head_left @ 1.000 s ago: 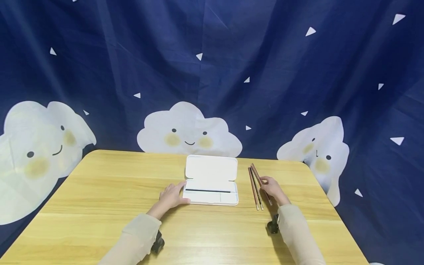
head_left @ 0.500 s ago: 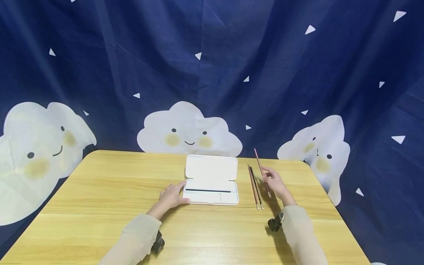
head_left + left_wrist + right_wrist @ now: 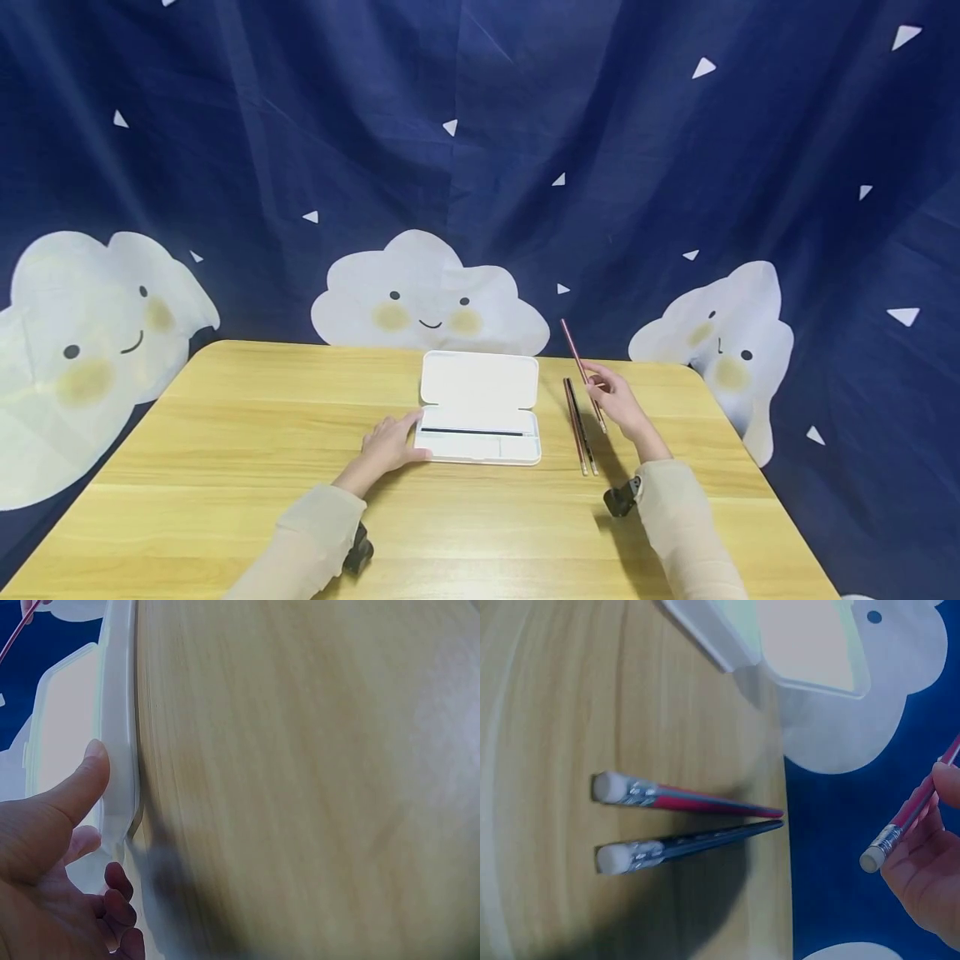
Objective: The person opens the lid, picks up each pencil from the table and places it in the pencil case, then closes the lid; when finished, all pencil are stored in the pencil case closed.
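Note:
A white pencil case (image 3: pixel 461 448) lies with its lid raised at the back, a dark pencil (image 3: pixel 472 432) inside along its length. My left hand (image 3: pixel 386 444) holds the case's left end, thumb (image 3: pixel 86 776) on the front rim and a finger at the corner. Above the table, my right hand (image 3: pixel 618 406) pinches a red pencil (image 3: pixel 909 814), tilted, its white eraser end low and toward me. Left of that hand, a red pencil (image 3: pixel 705 801) and a black pencil (image 3: pixel 705 838) lie side by side on the table, erasers toward me, far ends almost meeting.
The wooden table (image 3: pixel 480 533) ends just behind the case lid. A dark blue curtain (image 3: pixel 510 100) with white clouds hangs behind it. Each wrist carries a small black camera (image 3: pixel 621 498).
My right hand has lifted one red pencil off the table from beside the other two, then brought it slightly left. My left hand and the case have stayed in place.

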Demonstrator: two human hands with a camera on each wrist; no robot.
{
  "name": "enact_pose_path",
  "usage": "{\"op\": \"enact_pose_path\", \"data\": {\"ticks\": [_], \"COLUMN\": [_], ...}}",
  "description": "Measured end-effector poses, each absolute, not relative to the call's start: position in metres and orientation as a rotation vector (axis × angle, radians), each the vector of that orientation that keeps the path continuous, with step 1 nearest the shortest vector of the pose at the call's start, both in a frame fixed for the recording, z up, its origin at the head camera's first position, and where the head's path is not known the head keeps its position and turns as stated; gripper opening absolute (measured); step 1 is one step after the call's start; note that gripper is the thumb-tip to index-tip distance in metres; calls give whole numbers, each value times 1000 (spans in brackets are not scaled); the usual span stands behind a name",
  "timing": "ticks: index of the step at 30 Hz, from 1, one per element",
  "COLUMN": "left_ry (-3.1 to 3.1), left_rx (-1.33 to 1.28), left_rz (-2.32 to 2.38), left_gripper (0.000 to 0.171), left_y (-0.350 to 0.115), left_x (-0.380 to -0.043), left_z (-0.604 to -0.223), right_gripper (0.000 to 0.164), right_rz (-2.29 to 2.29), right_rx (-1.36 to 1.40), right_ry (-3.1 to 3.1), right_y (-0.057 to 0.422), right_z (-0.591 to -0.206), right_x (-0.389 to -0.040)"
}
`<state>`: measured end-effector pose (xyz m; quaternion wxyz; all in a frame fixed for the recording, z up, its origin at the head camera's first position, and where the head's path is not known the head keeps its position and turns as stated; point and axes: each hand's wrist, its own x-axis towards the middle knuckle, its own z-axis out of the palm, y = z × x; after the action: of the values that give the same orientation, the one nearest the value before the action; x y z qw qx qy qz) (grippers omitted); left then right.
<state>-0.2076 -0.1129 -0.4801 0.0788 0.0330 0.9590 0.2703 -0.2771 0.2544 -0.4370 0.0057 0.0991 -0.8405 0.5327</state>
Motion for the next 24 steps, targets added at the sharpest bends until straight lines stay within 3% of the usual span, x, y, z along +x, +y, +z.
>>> {"op": "enact_pose_path", "data": {"ticks": [8, 15, 24], "left_ry": [2876, 2866, 2878], "left_rx": [87, 70, 85], "left_rz": [797, 799, 803], "left_gripper": [75, 75, 75], "left_y": [-112, -112, -113], "left_x": [-207, -206, -206], "left_z": [-480, -480, -481], "right_gripper": [41, 36, 31], "right_rz": [1664, 1568, 1336], "right_rx": [464, 564, 862], "right_ry": [-2642, -2726, -2768], "right_y": [241, 210, 195], "right_z": [-435, -409, -434], "right_x": [-274, -250, -263]}}
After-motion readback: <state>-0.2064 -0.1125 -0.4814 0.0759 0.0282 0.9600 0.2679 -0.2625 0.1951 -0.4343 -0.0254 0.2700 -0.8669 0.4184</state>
